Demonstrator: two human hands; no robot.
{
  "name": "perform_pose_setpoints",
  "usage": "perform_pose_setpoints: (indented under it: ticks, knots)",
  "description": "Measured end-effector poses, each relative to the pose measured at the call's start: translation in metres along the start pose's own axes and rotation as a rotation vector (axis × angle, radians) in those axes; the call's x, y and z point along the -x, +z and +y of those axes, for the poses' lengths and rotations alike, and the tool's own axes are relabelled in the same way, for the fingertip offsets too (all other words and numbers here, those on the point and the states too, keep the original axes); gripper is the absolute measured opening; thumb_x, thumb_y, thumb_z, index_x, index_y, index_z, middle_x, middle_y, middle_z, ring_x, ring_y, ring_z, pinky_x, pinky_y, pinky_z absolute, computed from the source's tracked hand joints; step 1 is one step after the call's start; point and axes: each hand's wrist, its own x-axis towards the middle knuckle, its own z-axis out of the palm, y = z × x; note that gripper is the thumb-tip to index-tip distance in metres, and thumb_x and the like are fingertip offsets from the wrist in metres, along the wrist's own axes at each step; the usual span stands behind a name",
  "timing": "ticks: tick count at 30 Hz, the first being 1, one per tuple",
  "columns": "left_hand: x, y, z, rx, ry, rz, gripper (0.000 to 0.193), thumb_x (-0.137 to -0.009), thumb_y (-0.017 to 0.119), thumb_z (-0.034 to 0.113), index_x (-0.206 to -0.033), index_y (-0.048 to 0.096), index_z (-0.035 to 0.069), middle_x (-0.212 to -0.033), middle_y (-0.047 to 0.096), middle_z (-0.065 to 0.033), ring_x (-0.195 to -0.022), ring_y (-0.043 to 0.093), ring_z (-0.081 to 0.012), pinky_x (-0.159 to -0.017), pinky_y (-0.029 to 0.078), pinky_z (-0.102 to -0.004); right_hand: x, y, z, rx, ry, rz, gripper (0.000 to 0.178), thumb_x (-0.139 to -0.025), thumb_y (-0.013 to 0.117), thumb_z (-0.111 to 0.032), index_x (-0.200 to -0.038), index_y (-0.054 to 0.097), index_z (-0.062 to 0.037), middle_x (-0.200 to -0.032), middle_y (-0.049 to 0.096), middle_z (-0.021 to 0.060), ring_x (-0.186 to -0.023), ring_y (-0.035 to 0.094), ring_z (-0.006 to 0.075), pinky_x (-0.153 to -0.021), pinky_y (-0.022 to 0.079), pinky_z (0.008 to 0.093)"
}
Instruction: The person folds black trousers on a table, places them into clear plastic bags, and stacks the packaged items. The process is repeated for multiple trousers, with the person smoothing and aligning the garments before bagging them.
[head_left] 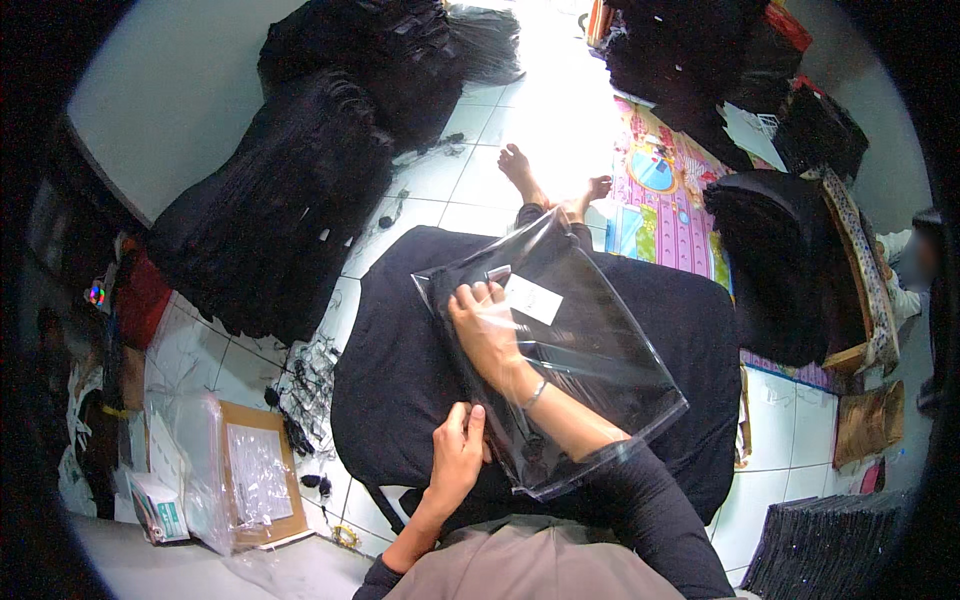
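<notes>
A clear plastic bag (600, 345) lies slanted over a black cloth-covered surface (395, 330) in front of me. My right hand (485, 320) is inside the bag up to the forearm, its fingers curled near the far left corner. What those fingers hold, if anything, I cannot make out. Beside them, a white card (535, 299) shows on or through the plastic. My left hand (460, 445) pinches the bag's near left edge, thumb against fingers. Whether a black item also lies in the bag is hard to tell against the dark cloth.
Tall heaps of black cloth (270, 200) stand on the left, and another black pile (775, 265) on the right. Clear plastic bags with a cardboard piece (290, 490) lean at the lower left. A black stack (820, 545) sits lower right. A colourful mat (670, 200) covers some tiles.
</notes>
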Motion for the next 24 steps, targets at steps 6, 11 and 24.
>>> perform_pose_setpoints:
  ticks: [6, 11, 24]
  knots:
    - [-0.005, -0.001, -0.013, 0.467, -0.294, -0.275, 0.026, -0.097, 0.058, 0.024, -0.079, 0.051, 0.006, -0.059, 0.056, -0.0036, -0.04, 0.051, -0.0084, -0.035, 0.036, -0.0196, 0.014, -0.002, -0.003, 0.304, 0.012, 0.049, 0.051, -0.087, 0.052, -0.021, -0.137, 0.05, -0.0104, -0.096, 0.052, 0.0007, -0.099, 0.048, 0.0151, -0.099, 0.03, 0.043]
    - [-0.01, -0.005, -0.003, 0.458, -0.283, -0.314, 0.021, -0.094, 0.064, 0.021, -0.082, 0.055, 0.006, -0.06, 0.056, -0.0001, -0.04, 0.048, -0.0041, -0.034, 0.032, -0.0175, 0.007, 0.0, 0.02, 0.133, 0.051, 0.132, 0.061, -0.084, 0.052, -0.014, -0.144, 0.039, -0.0056, -0.099, 0.051, 0.0047, -0.095, 0.051, 0.0162, -0.078, 0.046, 0.0256]
    - [-0.089, -0.04, 0.03, -0.272, 0.336, 0.014, 0.028, -0.089, 0.069, 0.018, -0.069, 0.06, 0.0, -0.055, 0.052, -0.0018, -0.053, 0.045, -0.0053, -0.048, 0.035, -0.0272, -0.009, 0.013, 0.023, 0.006, -0.1, -0.183, 0.064, -0.091, 0.047, -0.012, -0.151, 0.025, -0.0141, -0.151, 0.035, 0.015, -0.134, 0.041, 0.0349, -0.107, 0.039, 0.0419]
